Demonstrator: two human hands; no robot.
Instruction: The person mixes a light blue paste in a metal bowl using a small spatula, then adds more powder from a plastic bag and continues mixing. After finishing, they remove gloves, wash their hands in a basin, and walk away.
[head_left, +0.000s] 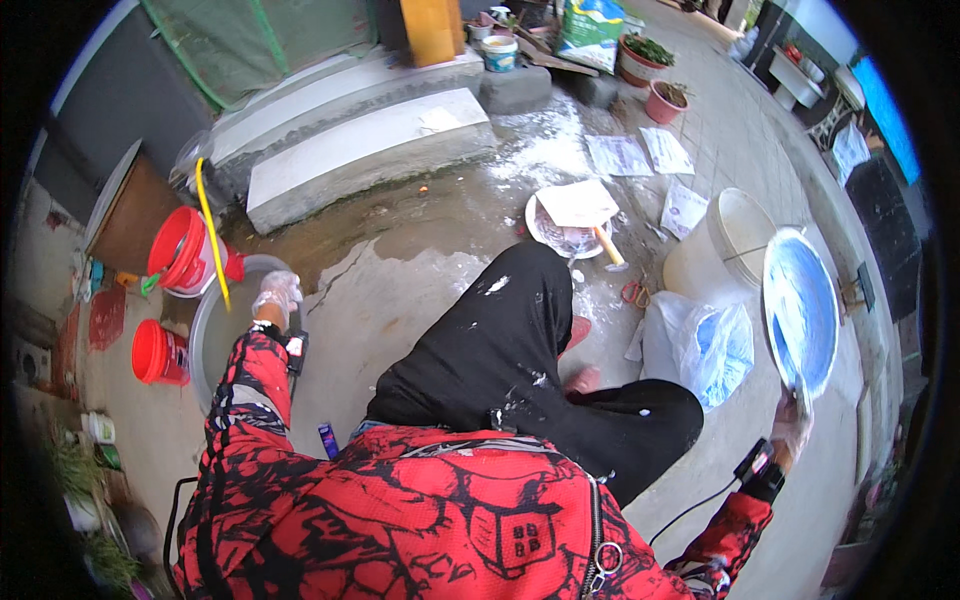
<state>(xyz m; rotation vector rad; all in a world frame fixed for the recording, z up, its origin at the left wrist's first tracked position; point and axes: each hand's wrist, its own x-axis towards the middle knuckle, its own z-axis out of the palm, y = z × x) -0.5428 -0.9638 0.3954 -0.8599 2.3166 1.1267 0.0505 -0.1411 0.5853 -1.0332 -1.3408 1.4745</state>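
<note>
My left hand (279, 291), in a thin clear glove, is at the right rim of a large grey tub of water (201, 330); whether its fingers hold anything is unclear. A yellow hose (214, 232) hangs down into the tub. On the far right my right hand (792, 424), also in a clear glove, grips a shallow round basin (801, 307) by its near edge. The basin is tilted up, its inside smeared white, and a tool's metal part (804, 390) lies against it by my fingers. A plastic-lined bag (701, 345) stands left of the basin.
Red buckets (180, 255) stand left beside the tub. Ahead are concrete steps (367, 154) and a white-dusted plate (536, 217) with a hammer (610, 249) on its edge. Scissors (635, 294), a tall white bucket (694, 255) and printed bags (619, 155) lie or stand to the right.
</note>
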